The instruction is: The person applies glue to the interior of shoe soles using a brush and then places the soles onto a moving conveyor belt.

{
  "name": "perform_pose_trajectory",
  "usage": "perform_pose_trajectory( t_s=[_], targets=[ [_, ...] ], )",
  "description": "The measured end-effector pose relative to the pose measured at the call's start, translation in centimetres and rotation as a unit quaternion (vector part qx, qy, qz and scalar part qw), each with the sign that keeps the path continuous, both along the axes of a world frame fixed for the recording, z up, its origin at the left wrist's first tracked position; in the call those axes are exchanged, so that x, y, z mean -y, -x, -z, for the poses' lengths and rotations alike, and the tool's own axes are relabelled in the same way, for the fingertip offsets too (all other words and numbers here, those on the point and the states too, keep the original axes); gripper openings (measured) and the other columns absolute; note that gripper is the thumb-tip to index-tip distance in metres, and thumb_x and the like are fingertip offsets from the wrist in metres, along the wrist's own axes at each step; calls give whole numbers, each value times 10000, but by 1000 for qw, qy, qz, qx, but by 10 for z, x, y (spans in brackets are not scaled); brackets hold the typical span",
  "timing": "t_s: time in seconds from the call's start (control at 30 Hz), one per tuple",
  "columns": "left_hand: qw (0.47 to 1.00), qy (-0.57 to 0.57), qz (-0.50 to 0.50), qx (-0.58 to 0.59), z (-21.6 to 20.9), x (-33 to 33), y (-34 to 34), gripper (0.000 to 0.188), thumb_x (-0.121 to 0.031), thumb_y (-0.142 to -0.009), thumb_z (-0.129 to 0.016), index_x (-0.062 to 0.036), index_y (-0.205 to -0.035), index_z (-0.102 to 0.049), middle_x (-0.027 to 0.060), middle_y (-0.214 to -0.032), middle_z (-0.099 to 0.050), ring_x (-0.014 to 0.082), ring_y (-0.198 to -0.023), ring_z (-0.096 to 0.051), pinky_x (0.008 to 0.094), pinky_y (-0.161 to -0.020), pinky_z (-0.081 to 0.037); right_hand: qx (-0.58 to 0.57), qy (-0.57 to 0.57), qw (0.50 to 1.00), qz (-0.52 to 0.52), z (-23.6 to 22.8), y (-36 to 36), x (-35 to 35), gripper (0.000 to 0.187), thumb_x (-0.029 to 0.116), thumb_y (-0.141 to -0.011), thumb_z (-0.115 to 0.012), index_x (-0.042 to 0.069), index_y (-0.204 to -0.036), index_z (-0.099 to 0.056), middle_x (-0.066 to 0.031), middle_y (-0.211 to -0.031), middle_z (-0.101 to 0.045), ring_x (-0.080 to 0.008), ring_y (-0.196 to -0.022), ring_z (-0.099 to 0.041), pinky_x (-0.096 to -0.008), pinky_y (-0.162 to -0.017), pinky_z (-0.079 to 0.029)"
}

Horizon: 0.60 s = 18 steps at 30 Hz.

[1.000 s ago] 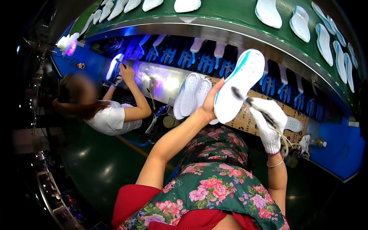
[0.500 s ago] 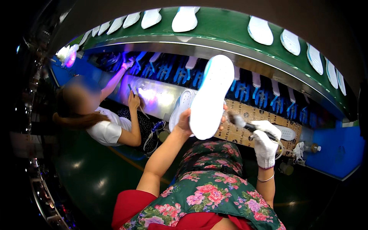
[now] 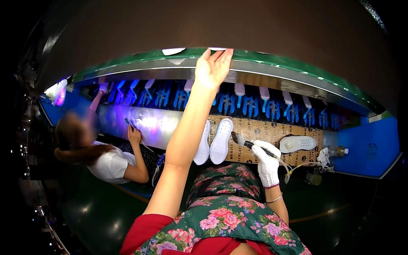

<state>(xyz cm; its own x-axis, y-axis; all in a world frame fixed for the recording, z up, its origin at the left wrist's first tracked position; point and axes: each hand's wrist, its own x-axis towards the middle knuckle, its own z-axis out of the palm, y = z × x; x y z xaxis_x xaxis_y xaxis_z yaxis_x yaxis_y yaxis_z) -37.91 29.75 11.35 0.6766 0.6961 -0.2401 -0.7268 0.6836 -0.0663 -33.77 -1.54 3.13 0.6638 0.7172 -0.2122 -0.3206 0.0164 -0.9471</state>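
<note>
My bare left hand (image 3: 213,68) reaches up to the green belt (image 3: 246,54). Its fingers are stretched out, and the tips meet or nearly meet the edge of a white shoe sole (image 3: 217,48), most of which is hidden under the dark cover. In my right hand (image 3: 266,165), in a white knit glove, is a brush (image 3: 244,142) with a dark handle and a thin tube behind it. The bristles are close to two white shoe soles (image 3: 221,142) (image 3: 203,146) lying side by side on the bench.
A third white sole (image 3: 298,144) lies on the printed cardboard (image 3: 272,129). Beside it are crumpled white paper (image 3: 324,156) and a clear bottle (image 3: 338,151). Blue clamps (image 3: 225,104) line the back. A co-worker (image 3: 106,157) sits on the left, holding a small tool.
My left hand has let go of the sole it held and moved up to the belt. Two soles now show together on the bench. The brush has shifted left and the view has tilted.
</note>
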Motion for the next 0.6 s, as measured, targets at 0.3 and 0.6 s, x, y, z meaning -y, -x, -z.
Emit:
perform_pose_trajectory(
  t_s=[0.3,0.6],
  targets=[
    [922,-313,4,-227,4,14,57,338,-188,-959,-524,39,-1209,-515,185,-1145,-596,281,-973,-656,393,-798,-560,-23,36,999,-10,14,5,-7,192,-26,-801,-723,-35,-993,-716,-92,-891,-708,-136,-725,-648,-252,-655,-532],
    [544,-565,-196,-588,15,-65,147,176,36,-801,-645,38,-972,-602,125,-1148,-550,189,-811,-690,283,-747,-556,-63,41,996,-55,25,17,-23,209,-12,-813,-714,-45,-1019,-702,-99,-870,-704,-146,-699,-647,-252,-623,-516]
  ],
)
